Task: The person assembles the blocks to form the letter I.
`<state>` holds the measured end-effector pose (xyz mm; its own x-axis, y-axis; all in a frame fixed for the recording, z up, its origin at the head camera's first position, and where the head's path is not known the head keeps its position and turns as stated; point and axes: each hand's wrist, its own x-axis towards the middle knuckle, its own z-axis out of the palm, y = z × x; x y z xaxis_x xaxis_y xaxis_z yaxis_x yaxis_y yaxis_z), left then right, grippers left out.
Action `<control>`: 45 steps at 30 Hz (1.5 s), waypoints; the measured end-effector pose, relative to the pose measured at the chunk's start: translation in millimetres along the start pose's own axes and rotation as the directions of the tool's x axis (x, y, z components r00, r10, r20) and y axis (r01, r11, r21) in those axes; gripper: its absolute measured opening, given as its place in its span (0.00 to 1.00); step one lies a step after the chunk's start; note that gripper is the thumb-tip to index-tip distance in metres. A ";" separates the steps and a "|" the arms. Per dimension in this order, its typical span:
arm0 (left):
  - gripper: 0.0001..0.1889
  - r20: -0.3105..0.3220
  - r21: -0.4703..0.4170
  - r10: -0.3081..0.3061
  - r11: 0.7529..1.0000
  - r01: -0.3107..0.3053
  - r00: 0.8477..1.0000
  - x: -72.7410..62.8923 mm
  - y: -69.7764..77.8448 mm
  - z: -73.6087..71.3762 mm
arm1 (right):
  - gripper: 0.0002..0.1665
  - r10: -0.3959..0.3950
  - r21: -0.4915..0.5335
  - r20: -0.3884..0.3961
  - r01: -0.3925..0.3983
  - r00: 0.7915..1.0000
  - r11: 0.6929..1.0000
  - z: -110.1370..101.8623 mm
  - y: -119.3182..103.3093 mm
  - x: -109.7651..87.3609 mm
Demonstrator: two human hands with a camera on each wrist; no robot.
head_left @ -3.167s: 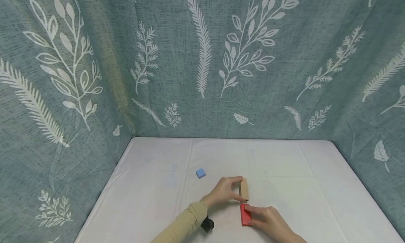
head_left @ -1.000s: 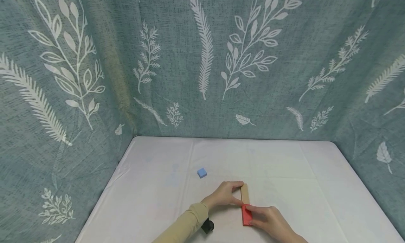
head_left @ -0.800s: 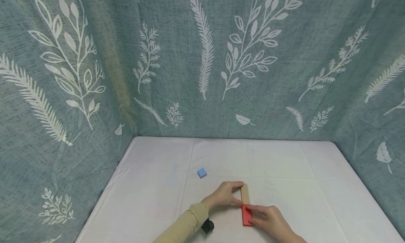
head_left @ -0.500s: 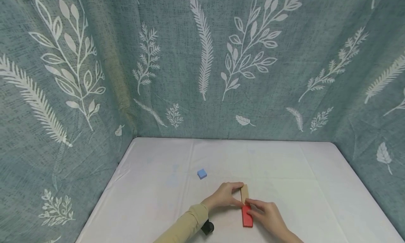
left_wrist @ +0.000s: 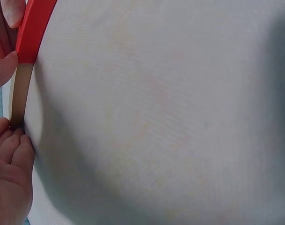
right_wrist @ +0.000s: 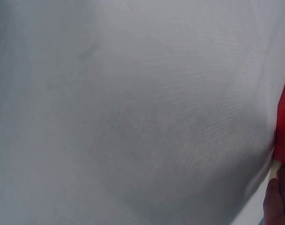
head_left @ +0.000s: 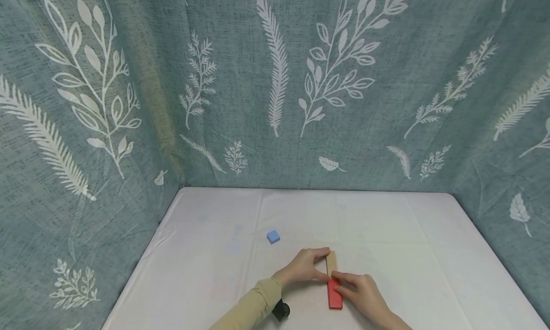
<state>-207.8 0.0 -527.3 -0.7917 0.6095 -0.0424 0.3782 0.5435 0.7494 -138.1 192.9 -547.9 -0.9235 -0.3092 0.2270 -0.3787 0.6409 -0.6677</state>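
In the head view a flat red block (head_left: 335,295) lies end to end with a tan wooden block (head_left: 331,264). My left hand (head_left: 302,265) holds the wooden block lengthwise, fingers at its far end and thumb by the joint. My right hand (head_left: 363,292) pinches the red block near that joint, the index fingertip at the seam and the thumb at the right edge. The left wrist view shows the two blocks touching in one line, red block (left_wrist: 33,33) above wooden block (left_wrist: 20,93). The right wrist view catches only part of the red block (right_wrist: 283,126).
A small blue block (head_left: 273,237) lies on the white tablecloth (head_left: 206,253), farther back and left of the hands. A black device (head_left: 281,310) with a round end shows under the left sleeve. A green leaf-patterned curtain (head_left: 240,81) surrounds the table.
The wooden block came nearer and met the red block's end. More recently my right hand's fingers slid away from me along the red block to the seam. The left hand stays put.
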 end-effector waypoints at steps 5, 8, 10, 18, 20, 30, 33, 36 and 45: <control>0.38 0.000 0.009 0.003 1.000 -0.003 1.000 -0.7 0.0 -0.5 | 0.18 -0.006 0.002 0.011 0.006 1.000 1.000 -1.0 -0.6 0.8; 0.39 0.000 0.011 0.004 1.000 -0.004 1.000 -1.2 0.6 -0.4 | 0.18 -0.012 -0.003 0.014 0.012 1.000 1.000 -1.4 -1.3 0.6; 0.39 0.000 0.018 0.004 1.000 -0.004 1.000 -1.2 1.0 -0.1 | 0.18 -0.011 -0.007 0.017 0.011 1.000 1.000 -1.5 -1.6 0.7; 0.39 0.000 0.061 0.041 0.997 -0.041 0.999 -2.2 2.5 -3.3 | 0.18 -0.004 -0.011 0.028 0.004 1.000 1.000 -0.7 -0.9 1.9; 0.39 0.000 0.088 0.054 0.995 -0.054 0.999 -2.3 1.7 -5.9 | 0.18 -0.010 -0.017 0.025 0.011 1.000 1.000 -0.5 -0.7 2.0; 0.37 -0.012 0.036 0.047 0.998 -0.047 0.999 -3.2 4.5 -35.1 | 0.19 -0.016 0.005 0.038 0.016 0.999 1.000 -2.1 -1.3 2.3; 0.37 -0.025 0.013 0.040 0.999 -0.040 0.999 -4.2 5.3 -45.7 | 0.19 -0.014 0.004 0.041 0.014 0.999 1.000 -1.6 -1.7 2.7; 0.37 -0.044 -0.016 0.041 0.999 -0.042 0.998 -4.3 5.1 -56.5 | 0.19 -0.002 0.016 0.051 0.001 0.999 1.000 -1.3 -1.9 2.8; 0.35 -0.101 -0.017 0.051 0.998 -0.053 0.994 -10.2 -0.6 -90.6 | 0.19 0.050 0.032 0.074 -0.053 0.996 0.998 -1.6 -2.0 2.2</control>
<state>-243.4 -58.8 -467.5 -0.8156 0.5752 0.0631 0.4118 0.5003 0.7617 -139.5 192.0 -544.9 -0.9343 -0.3277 0.1402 -0.3274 0.6336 -0.7010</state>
